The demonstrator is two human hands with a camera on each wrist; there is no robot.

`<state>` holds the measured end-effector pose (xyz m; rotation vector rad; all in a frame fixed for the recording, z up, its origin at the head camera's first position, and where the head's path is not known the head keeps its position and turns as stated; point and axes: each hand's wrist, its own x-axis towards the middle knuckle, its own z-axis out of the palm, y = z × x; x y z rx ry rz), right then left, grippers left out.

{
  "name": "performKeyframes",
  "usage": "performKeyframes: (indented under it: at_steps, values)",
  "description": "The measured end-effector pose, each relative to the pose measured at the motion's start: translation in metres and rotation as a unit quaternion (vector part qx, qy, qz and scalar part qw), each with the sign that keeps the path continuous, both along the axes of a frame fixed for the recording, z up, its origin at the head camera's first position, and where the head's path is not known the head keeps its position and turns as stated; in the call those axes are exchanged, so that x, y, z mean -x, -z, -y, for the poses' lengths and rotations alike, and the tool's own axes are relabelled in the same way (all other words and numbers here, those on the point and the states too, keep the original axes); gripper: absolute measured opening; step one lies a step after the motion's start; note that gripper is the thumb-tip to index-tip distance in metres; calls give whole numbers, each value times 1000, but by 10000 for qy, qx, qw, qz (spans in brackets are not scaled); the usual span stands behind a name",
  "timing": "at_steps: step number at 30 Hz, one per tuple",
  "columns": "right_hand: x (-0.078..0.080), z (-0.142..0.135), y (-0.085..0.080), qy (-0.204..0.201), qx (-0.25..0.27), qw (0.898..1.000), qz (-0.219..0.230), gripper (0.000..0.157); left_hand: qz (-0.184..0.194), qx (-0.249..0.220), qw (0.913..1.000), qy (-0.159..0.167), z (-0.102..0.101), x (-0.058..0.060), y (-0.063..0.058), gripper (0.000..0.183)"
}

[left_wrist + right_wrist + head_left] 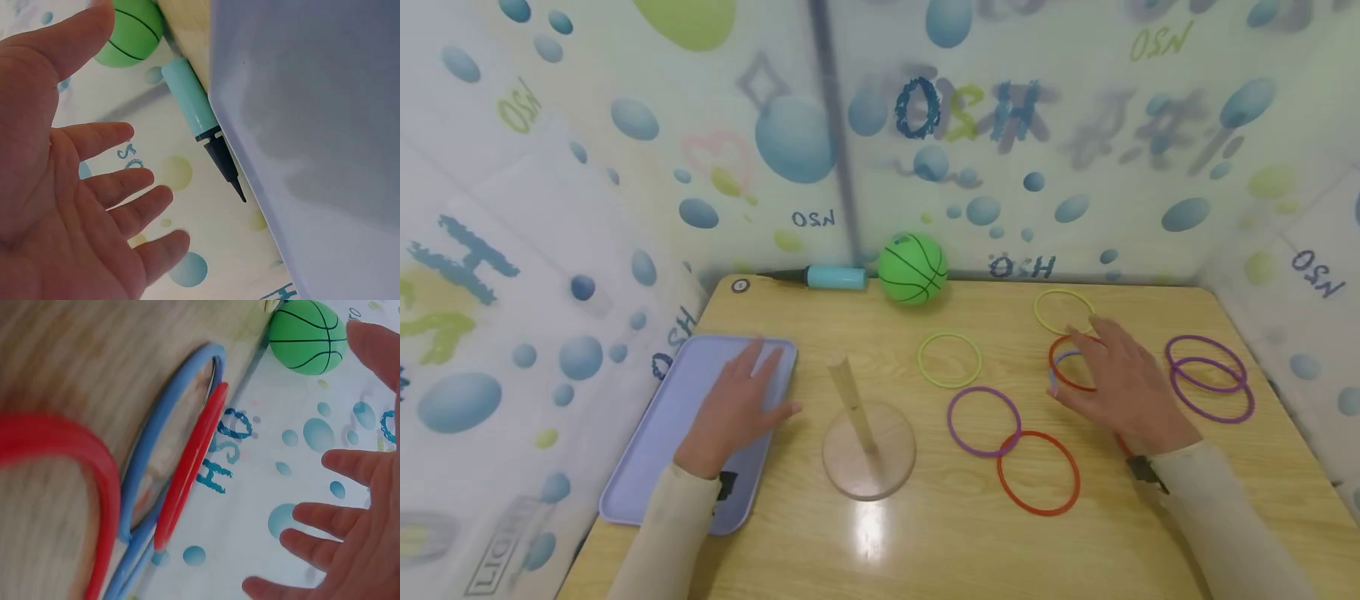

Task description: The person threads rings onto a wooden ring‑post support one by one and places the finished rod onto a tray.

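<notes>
My left hand [733,412] hovers over a lavender tray [647,475], its fingers spread and nothing in them. To its right stands a wooden peg [853,408] on a round base [844,467]. Above a red ring [1051,358] and a blue ring [153,428] is my right hand [1123,387], fingers apart and holding nothing; it partly hides both rings. Another red ring [103,472] shows close up in the right wrist view. Between peg and right hand lie a yellow-green ring [951,334], a purple ring [984,389] and a red ring [1051,512], the last two overlapping.
Two overlapping purple rings [1206,337] lie at the far right. Another yellow-green ring [1064,292] is near the back edge. A green ball [913,268] and a light-blue hand pump [837,277] rest along the patterned back wall. Patterned sheets also border the wooden table's [940,550] sides.
</notes>
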<state>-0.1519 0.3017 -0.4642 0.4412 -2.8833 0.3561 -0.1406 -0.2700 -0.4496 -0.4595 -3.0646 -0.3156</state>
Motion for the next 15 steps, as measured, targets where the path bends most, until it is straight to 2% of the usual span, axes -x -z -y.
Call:
performKeyframes:
  at_steps: [3, 6, 11, 15]
  values:
    - [-1, 2, 4, -204, 291, 9993, -141, 83, -100, -180, 9997, 151, -1, -2, 3, 90]
    - [-4, 6, 8, -375, 588, 9974, -184, 74, -43, -260, 9996, 131, -3, -3, 6, 84]
    - [-9, 13, 11, -670, 997, 9927, -127, 61, 370, -453, 9983, 33, -8, -5, 6, 79]
    - [-15, 17, 10, -734, 1187, 9901, 115, 57, 568, -805, 9950, 139, -11, -6, 8, 75]
